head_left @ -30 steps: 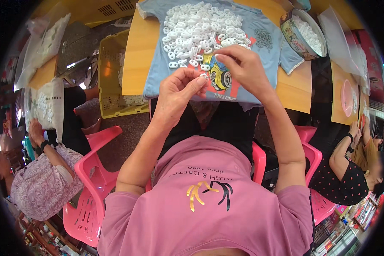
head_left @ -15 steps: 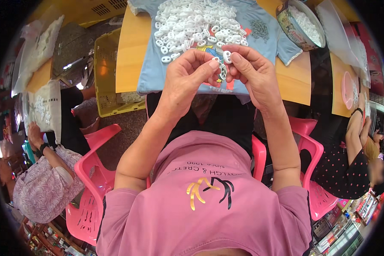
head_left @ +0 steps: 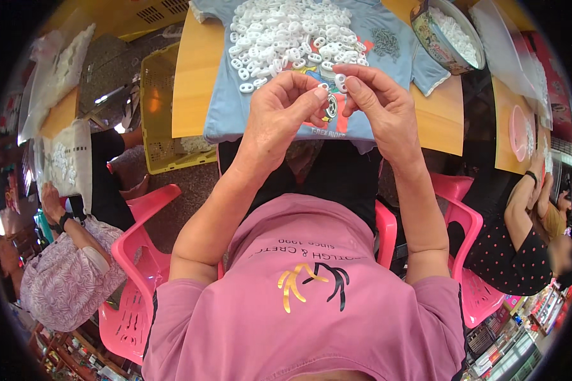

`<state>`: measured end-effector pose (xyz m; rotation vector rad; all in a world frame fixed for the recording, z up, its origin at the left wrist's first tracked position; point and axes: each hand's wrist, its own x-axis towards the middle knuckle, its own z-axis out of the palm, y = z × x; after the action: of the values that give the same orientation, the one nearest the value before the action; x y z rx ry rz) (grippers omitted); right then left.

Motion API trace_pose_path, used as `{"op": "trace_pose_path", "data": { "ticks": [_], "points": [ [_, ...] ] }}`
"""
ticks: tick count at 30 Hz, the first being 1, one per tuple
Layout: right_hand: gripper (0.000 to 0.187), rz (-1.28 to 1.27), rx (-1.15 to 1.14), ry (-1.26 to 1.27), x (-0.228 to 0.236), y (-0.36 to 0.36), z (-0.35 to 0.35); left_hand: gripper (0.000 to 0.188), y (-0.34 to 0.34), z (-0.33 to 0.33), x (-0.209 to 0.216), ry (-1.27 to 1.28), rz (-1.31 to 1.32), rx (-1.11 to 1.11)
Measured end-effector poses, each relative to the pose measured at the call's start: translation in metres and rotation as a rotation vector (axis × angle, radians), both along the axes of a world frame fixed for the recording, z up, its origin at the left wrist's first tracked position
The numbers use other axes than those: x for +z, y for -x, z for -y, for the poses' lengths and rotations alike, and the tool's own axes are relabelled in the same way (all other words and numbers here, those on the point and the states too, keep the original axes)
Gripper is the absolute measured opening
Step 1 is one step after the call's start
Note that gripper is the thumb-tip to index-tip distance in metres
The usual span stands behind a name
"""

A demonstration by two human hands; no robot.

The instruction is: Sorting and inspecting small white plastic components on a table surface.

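Note:
Both my hands are raised over the near edge of a blue T-shirt [head_left: 219, 95] spread on the table. My right hand [head_left: 384, 105] pinches a small white oval plastic piece with two holes [head_left: 340, 82] between thumb and forefinger. Thumb and fingers of my left hand [head_left: 283, 108] are closed on another small white plastic piece [head_left: 323, 87], mostly hidden by the fingertips. A narrow gap separates the two pieces. Just beyond my hands lies a large heap of similar white two-hole pieces [head_left: 279, 41].
Right of the heap is a small pile of grey screws [head_left: 385, 44]. A round tin [head_left: 435, 47] with white pieces stands at the far right. The wooden table [head_left: 194, 82] has a yellow crate [head_left: 162, 127] to its left. People sit on both sides, near pink chairs [head_left: 136, 254].
My hands have drawn slightly apart, widening the gap between the two white pieces. The co-worker at the right has shifted an arm.

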<state>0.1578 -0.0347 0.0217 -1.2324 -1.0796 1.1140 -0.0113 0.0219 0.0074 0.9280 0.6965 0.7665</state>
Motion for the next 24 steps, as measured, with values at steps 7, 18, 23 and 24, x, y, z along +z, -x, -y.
{"op": "trace_pose_path", "data": {
  "ticks": [7,18,23,24],
  "points": [
    [0.023,0.163,-0.032,-0.065,0.000,0.003,-0.001,0.021,0.000,-0.001,0.000,-0.012,-0.008,0.017],
    [0.021,0.174,-0.075,-0.075,-0.001,0.011,-0.001,0.015,0.000,-0.001,-0.002,0.008,0.022,0.017],
    [0.020,0.243,-0.069,-0.096,-0.001,0.013,-0.001,0.018,0.001,-0.001,-0.003,-0.049,0.005,0.011],
    [0.020,0.316,-0.065,-0.153,-0.004,0.013,-0.002,0.020,0.001,0.000,-0.002,-0.072,-0.017,0.009]
  ]
}}
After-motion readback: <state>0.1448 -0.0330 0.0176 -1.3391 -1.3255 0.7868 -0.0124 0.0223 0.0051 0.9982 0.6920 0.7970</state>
